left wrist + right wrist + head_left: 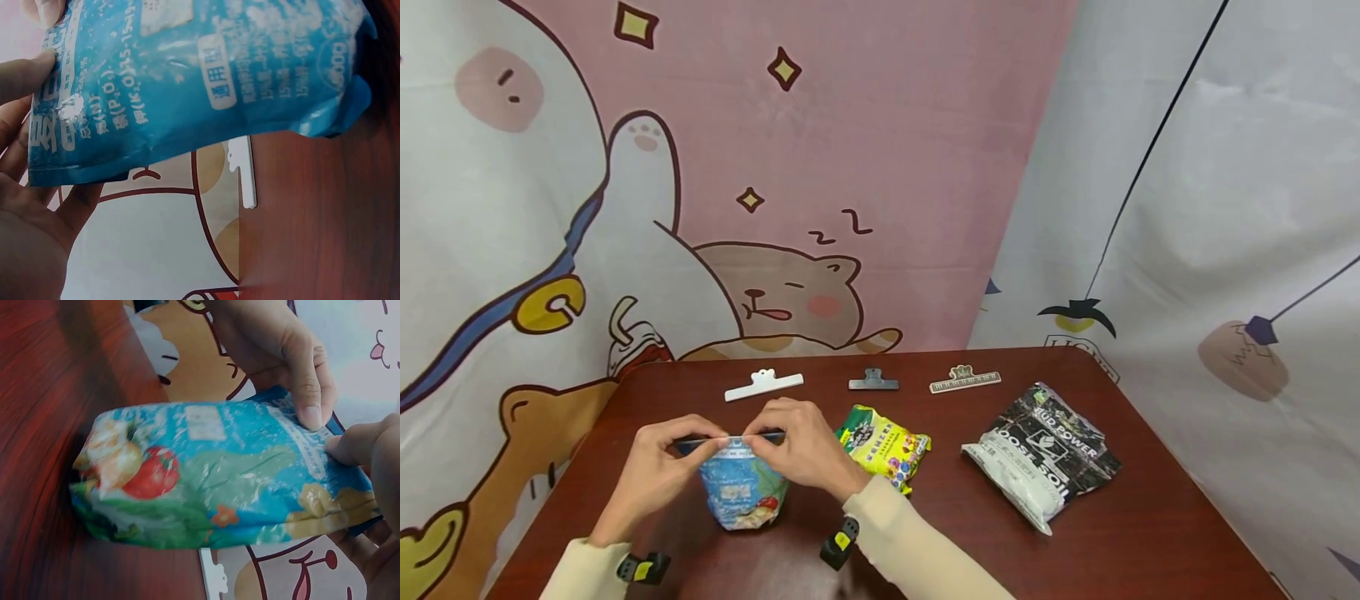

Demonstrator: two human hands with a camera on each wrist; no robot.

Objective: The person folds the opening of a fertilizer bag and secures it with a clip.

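A blue fertilizer bag (741, 492) with printed vegetables stands upright in front of me at the left of the table. My left hand (658, 462) pinches its top edge between thumb and fingers. Close beside it, my right hand (805, 446) pinches the same edge, and the two thumbs almost meet on the near face. In the left wrist view the bag (206, 75) shows white lettering and a 15-15-15 style formula. A red tomato and flowers decorate the bag (219, 475) in the right wrist view. Fingers behind the top edge are partly hidden.
Along the table's back lie a white clip (763, 385), a dark clip (873, 381) and a keyboard-patterned clip (965, 381). A yellow-green bag (891, 450) lies behind my right hand. Farther right is a black-and-white bag (1045, 458). A cartoon-printed curtain (887, 150) hangs behind the table.
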